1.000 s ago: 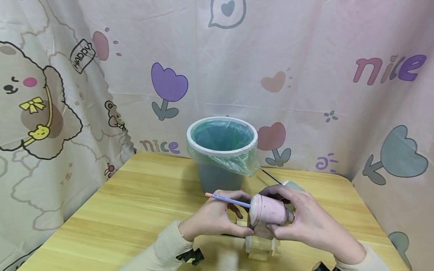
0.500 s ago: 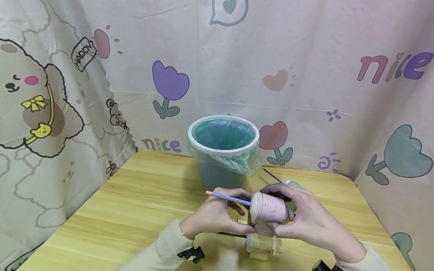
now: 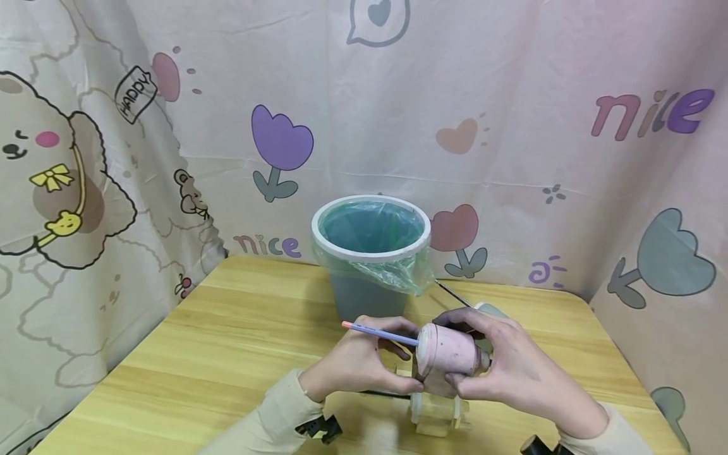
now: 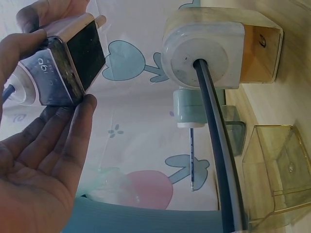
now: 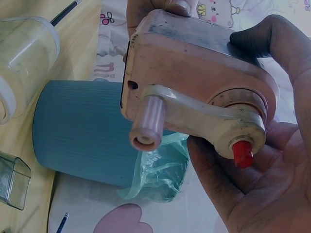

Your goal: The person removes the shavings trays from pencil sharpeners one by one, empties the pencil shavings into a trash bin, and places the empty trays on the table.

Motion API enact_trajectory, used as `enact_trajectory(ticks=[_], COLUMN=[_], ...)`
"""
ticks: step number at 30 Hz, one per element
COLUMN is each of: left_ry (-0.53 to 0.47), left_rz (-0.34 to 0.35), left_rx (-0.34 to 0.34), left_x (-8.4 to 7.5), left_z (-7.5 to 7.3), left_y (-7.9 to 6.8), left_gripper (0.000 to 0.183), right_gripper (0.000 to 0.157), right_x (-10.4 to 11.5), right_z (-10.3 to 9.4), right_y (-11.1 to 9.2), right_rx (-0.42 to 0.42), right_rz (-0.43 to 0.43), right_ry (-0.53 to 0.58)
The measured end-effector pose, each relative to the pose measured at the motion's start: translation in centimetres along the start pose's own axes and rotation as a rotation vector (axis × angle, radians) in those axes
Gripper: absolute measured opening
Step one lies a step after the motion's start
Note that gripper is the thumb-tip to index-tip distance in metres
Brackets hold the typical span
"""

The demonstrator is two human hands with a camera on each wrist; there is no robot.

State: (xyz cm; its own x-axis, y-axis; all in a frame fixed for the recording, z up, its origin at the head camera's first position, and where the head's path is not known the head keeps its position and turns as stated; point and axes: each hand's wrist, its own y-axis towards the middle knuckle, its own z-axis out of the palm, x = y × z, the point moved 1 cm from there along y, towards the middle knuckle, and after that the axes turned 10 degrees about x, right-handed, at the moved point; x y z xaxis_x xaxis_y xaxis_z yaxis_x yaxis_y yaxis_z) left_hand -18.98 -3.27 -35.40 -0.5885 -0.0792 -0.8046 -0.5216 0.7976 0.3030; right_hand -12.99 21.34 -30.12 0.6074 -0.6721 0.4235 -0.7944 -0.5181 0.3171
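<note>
A pink hand-crank pencil sharpener (image 3: 455, 351) is held up between my two hands above the table. A blue pencil with an orange end (image 3: 381, 333) sticks out of its front, pointing left. My left hand (image 3: 364, 359) pinches the front end of the sharpener; in the left wrist view its fingers (image 4: 80, 131) meet the lower edge beside a dark rectangular face. My right hand (image 3: 509, 360) grips the rear, thumb on one side and fingers on the other. The crank (image 5: 194, 114), with its red tip, shows in the right wrist view; no finger is on its handle.
A blue-grey bin (image 3: 364, 294) lined with a green bag stands behind my hands. Below them, a cream sharpener (image 3: 435, 414) holds a dark pencil. My right hand partly hides a green sharpener (image 3: 491, 309) with a pencil. A clear drawer (image 4: 277, 167) lies on the table.
The head view shifts slightly. Both hands keep the same hold on the pencil sharpener, and the pencil stays in it.
</note>
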Motion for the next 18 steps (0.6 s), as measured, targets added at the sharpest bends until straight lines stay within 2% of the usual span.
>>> enact_trajectory(ticks=[18], left_ry=[-0.010], left_rz=[-0.010], left_rx=[0.000], left_x=[0.45], left_z=[0.10], left_y=[0.10], left_gripper=[0.055], right_gripper=[0.068], right_x=[-0.50], right_z=[0.24], right_y=[0.05], right_rx=[0.008], right_rz=[-0.006], right_ry=[0.025])
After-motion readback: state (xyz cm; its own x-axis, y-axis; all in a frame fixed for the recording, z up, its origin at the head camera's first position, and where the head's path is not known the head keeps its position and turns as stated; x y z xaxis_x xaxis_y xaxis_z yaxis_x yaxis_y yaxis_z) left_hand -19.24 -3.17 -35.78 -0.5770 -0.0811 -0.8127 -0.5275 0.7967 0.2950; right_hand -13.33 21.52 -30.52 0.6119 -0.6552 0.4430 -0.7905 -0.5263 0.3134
